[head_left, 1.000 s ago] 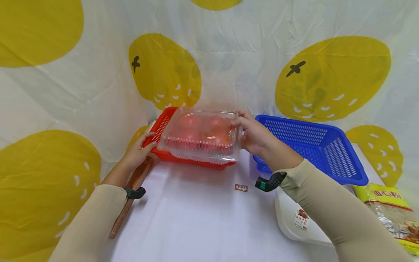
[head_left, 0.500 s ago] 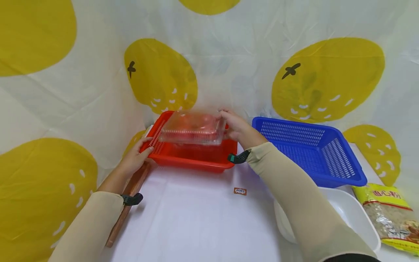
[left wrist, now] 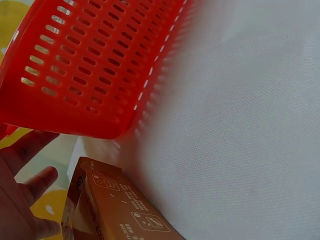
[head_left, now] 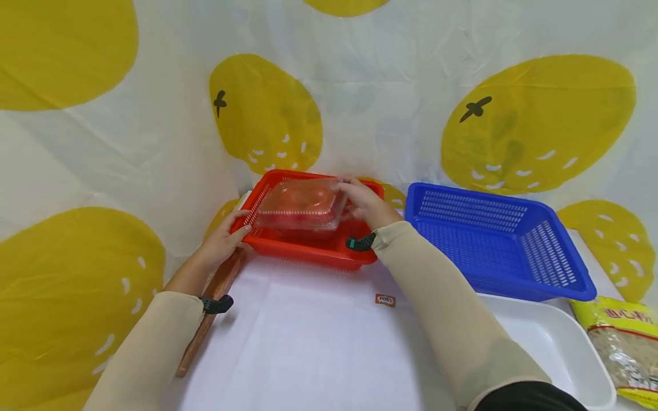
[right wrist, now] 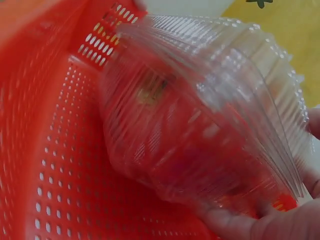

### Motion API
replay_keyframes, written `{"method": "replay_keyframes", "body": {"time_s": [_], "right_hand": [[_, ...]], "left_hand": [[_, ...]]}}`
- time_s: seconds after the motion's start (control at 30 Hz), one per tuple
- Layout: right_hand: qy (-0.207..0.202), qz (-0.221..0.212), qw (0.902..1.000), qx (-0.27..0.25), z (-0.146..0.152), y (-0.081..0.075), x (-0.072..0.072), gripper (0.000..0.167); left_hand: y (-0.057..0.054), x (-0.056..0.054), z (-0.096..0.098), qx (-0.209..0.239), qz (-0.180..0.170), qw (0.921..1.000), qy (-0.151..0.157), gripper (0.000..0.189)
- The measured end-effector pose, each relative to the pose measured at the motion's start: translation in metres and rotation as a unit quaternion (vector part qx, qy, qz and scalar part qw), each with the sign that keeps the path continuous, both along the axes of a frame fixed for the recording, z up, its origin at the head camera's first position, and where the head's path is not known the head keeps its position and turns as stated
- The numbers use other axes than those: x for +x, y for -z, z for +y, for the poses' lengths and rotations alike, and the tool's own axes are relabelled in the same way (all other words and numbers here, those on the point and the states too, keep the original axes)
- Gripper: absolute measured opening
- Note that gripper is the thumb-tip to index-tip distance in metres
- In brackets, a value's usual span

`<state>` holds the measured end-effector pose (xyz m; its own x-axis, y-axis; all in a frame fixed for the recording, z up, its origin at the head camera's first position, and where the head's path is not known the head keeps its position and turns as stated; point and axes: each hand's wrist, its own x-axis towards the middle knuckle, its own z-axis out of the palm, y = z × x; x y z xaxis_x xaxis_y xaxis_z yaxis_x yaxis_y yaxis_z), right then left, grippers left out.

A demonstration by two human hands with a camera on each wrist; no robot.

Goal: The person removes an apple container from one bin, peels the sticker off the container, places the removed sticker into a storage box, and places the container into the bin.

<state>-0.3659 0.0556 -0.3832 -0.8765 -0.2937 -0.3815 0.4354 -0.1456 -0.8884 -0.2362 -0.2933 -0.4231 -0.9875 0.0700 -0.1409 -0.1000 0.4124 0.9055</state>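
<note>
My right hand (head_left: 362, 201) grips the right end of a clear plastic clamshell box (head_left: 300, 201) with round red tomatoes (right wrist: 165, 120) inside. The box is tilted inside the red plastic basket (head_left: 308, 254), toward its left part. In the right wrist view, fingers and thumb hold the box from either side. At the basket's left end my left hand (head_left: 222, 242) grips the rim. Just below that hand, in the left wrist view, lies a brown printed carton (left wrist: 115, 205).
A blue slotted basket (head_left: 493, 234) stands to the right, with a white tray (head_left: 586, 365) in front and a yellow-topped food bag (head_left: 624, 342) at the far right. A small orange packet (head_left: 385, 300) lies on the white cloth. Behind hangs a patterned curtain (head_left: 380, 114).
My right hand has brought the clamshell box of tomatoes left and down, from above the red basket into it. The left hand keeps its place at the basket's rim.
</note>
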Motion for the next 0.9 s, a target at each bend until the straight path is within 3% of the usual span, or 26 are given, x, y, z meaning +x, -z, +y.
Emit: {"method": "replay_keyframes", "body": {"time_s": [0.27,0.5,0.73,0.9], "right_hand": [[-0.004,0.012,0.9999,0.002,0.003,0.006,-0.005,0.046],[-0.058,0.04,0.9972,0.026,0.011,0.012,-0.013,0.066],[-0.098,0.092,0.9874,0.083,0.014,0.02,-0.015,0.077],[-0.112,0.123,0.9743,0.152,0.011,0.023,-0.013,0.077]], "left_hand": [[0.004,-0.004,0.003,-0.015,-0.007,0.9999,-0.004,0.058],[0.005,-0.005,0.002,-0.011,0.012,0.9998,0.008,0.057],[0.006,-0.005,0.0,-0.015,0.014,0.9998,0.007,0.058],[0.008,-0.004,-0.003,-0.013,0.014,0.9998,0.002,0.058]]}}
